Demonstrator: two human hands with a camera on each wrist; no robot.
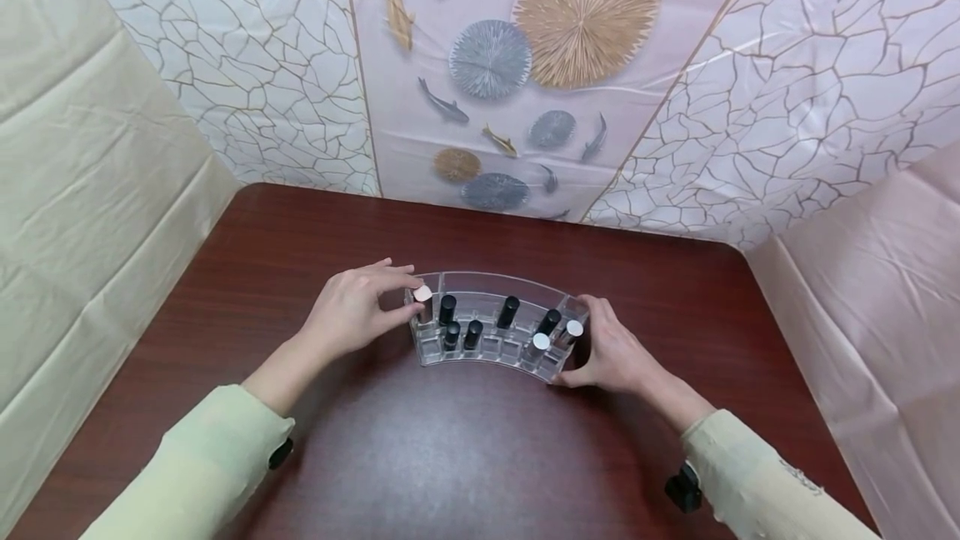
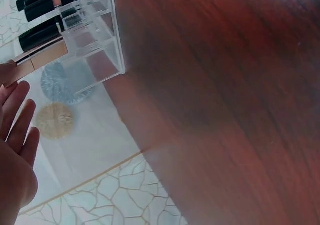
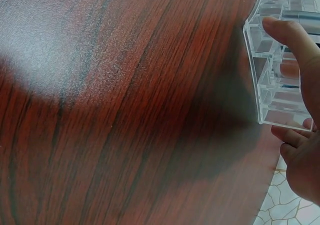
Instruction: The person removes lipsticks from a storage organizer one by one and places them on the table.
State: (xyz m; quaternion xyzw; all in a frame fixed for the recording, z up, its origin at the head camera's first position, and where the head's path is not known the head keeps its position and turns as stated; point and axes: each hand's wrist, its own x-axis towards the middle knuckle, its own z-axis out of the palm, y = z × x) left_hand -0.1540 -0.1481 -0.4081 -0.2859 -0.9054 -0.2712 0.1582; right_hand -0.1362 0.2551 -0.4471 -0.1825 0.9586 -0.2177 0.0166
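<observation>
Nothing we can actually read here, folks. We get no legible letters, numbers or logos off the curved clear plastic organizer [image 1: 491, 347], the black cylindrical tubes [image 1: 473, 334] in it, the two silver-topped tubes [image 1: 541, 343] toward its right end, or the shiny rose-gold tube [image 2: 48, 55] at its left end. Same for the patterned fabric backdrop [image 1: 292, 32] on the far side, as far as we can tell.

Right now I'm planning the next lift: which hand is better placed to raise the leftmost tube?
Probably the left hand: it pinches that tube, while the right hand grips the opposite end of the holder.
</observation>
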